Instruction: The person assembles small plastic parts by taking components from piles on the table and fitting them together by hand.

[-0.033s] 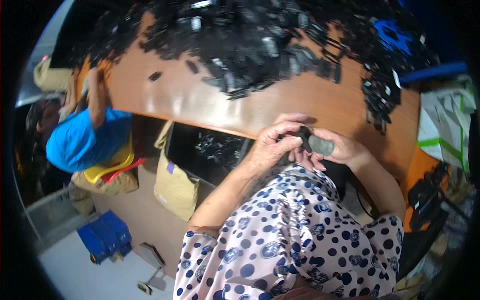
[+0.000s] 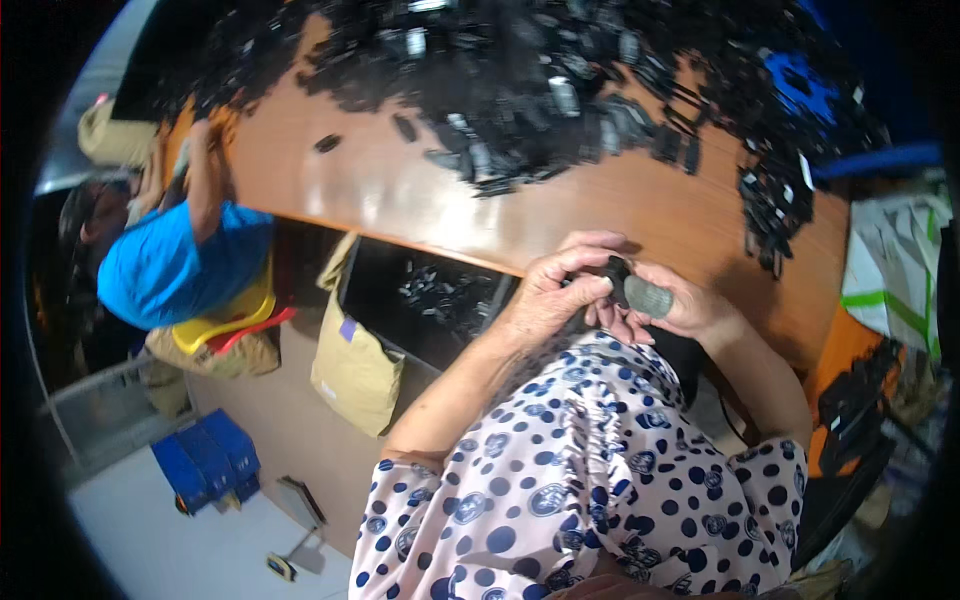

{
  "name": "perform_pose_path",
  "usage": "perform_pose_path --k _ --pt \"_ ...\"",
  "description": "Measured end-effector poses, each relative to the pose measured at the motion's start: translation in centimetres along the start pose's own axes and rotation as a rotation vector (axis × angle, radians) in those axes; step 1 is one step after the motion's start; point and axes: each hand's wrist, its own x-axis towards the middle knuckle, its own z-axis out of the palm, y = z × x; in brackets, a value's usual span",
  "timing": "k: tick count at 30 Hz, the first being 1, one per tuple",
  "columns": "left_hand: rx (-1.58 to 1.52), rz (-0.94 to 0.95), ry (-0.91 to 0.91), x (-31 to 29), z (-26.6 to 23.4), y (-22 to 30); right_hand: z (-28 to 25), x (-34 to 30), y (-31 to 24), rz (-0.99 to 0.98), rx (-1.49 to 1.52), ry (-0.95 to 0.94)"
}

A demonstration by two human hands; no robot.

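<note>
Close above my lap, near the table's front edge, both hands meet on a small black part point(image 2: 617, 282). My left hand point(image 2: 568, 278) pinches it from the left between thumb and fingers. My right hand point(image 2: 690, 305) closes on it from the right, its fingertips curled beneath. A grey, rounded piece point(image 2: 649, 298) lies where the right thumb is; I cannot tell whether it covers the thumb or is held. On the wooden table point(image 2: 400, 190) beyond, a large heap of black parts point(image 2: 500, 110) spreads out, with some paler pieces among them.
A dark bin point(image 2: 420, 300) with small parts stands below the table edge, beside a tan sack point(image 2: 355, 375). A co-worker in a blue shirt point(image 2: 185, 265) sits at the left. A blue tray point(image 2: 800, 85), a white-green bag point(image 2: 895, 270) and blue boxes point(image 2: 205, 460) surround the area.
The view has shifted slightly, so the table and heap appear a little farther right. My hands keep the same grip on the black part.
</note>
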Motion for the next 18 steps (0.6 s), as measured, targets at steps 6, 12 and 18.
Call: perform_pose_path --k 6,12,18 --pt "0.114 -0.059 0.204 -4.9 -2.8 2.2 5.5 5.5 2.3 0.019 -0.02 0.161" --pt "-0.05 0.139 0.356 -11.3 -7.8 0.5 8.7 11.7 5.8 0.01 -0.212 -0.056" --pt "-0.019 0.159 0.363 -12.1 -9.0 0.8 8.9 12.3 5.5 0.139 -0.132 -0.144"
